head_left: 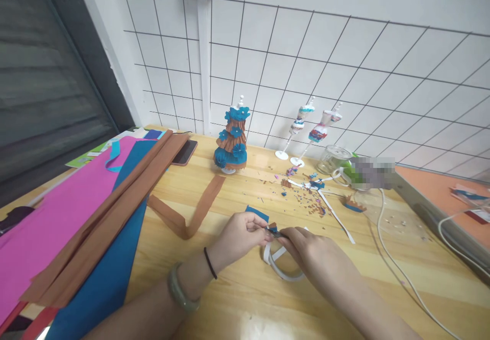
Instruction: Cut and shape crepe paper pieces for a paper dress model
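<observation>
Over the middle of the table, my left hand (245, 232) and my right hand (316, 250) meet fingertip to fingertip, both closed. My left fingers pinch a small piece of blue and brown crepe paper (272, 226). Something thin and dark grey sits between the fingertips; the right fingers hide most of it. A folded blue paper strip (257, 213) shows just beyond my left fingers. Below the hands lies a roll of white tape (287, 274), partly covered by the right hand. A long brown paper strip (184, 225) lies bent to the left.
A small dress form (233, 143) in blue and brown paper stands near the wall. Two white stands (296, 125) rise beside it. Paper scraps (314, 199), a glass jar (332, 159) and a white cable (383, 250) lie right. Pink paper sheets (72, 187) and a phone (186, 152) lie left.
</observation>
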Action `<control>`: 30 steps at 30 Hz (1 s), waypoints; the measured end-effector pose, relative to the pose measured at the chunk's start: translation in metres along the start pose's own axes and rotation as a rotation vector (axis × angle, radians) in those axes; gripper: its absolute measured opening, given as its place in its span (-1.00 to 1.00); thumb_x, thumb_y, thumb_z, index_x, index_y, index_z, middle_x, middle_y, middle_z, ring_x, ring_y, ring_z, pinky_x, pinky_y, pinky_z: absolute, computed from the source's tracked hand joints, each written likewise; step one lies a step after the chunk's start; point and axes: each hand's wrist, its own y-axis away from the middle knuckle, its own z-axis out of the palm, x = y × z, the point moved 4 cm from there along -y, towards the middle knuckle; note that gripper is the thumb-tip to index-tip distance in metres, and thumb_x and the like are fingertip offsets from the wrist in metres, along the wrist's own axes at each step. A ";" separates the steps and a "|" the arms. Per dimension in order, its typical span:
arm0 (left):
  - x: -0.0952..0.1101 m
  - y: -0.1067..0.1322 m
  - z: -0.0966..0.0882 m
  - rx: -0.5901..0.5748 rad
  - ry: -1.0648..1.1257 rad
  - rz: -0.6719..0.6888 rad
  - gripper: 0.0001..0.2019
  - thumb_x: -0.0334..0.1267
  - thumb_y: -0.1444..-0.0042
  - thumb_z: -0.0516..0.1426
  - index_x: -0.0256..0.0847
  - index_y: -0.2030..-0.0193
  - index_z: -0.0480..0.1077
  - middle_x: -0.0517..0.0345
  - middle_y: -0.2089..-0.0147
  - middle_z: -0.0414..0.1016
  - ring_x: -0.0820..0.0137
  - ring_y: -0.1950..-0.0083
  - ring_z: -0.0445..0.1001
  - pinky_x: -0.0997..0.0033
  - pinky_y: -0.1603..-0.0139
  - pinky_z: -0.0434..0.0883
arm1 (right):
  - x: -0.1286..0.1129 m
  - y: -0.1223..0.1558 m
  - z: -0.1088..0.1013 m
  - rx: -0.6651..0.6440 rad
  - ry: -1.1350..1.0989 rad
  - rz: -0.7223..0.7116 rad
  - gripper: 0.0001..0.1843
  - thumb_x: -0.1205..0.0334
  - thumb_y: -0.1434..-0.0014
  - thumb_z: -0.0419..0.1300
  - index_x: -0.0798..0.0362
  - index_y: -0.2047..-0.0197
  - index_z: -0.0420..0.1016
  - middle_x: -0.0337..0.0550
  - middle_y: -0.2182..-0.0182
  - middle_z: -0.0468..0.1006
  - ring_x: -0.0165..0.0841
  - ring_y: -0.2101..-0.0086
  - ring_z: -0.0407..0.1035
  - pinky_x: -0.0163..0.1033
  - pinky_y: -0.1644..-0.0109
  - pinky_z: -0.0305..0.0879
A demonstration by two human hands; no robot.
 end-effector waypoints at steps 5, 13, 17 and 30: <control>-0.003 -0.003 -0.001 0.007 -0.013 0.016 -0.89 -0.54 0.13 0.16 -0.37 0.41 0.35 0.02 0.43 0.53 0.34 0.34 0.53 0.39 0.28 0.47 | 0.001 -0.001 0.000 -0.034 -0.054 0.036 -0.67 0.13 -0.29 -0.12 0.04 0.19 0.43 -0.10 0.42 0.56 -0.27 0.45 0.50 -0.26 0.47 0.32; -0.010 -0.006 -0.003 0.008 -0.044 0.108 -0.90 -0.53 0.06 0.06 -0.33 0.39 0.33 0.02 0.39 0.52 0.33 0.33 0.55 0.35 0.27 0.47 | 0.001 -0.001 -0.002 -0.083 -0.148 0.054 -0.68 0.13 -0.29 -0.11 0.02 0.20 0.44 -0.10 0.40 0.57 -0.25 0.42 0.50 -0.25 0.42 0.32; -0.010 -0.005 -0.003 -0.002 -0.079 0.158 -0.92 -0.50 0.06 0.07 -0.32 0.39 0.34 0.03 0.39 0.52 0.29 0.30 0.55 0.32 0.23 0.47 | 0.002 -0.002 -0.002 -0.049 -0.237 0.055 -0.66 0.11 -0.28 -0.12 -0.01 0.21 0.46 -0.11 0.42 0.58 -0.27 0.41 0.50 -0.28 0.40 0.31; -0.007 -0.003 -0.002 -0.021 -0.085 0.121 -0.94 -0.46 -0.01 0.04 -0.32 0.36 0.31 0.05 0.38 0.50 0.32 0.33 0.55 0.35 0.31 0.49 | 0.004 -0.001 -0.003 -0.196 -0.544 0.178 -0.66 0.08 -0.27 -0.11 -0.04 0.23 0.46 -0.17 0.33 0.58 -0.30 0.35 0.46 -0.29 0.31 0.29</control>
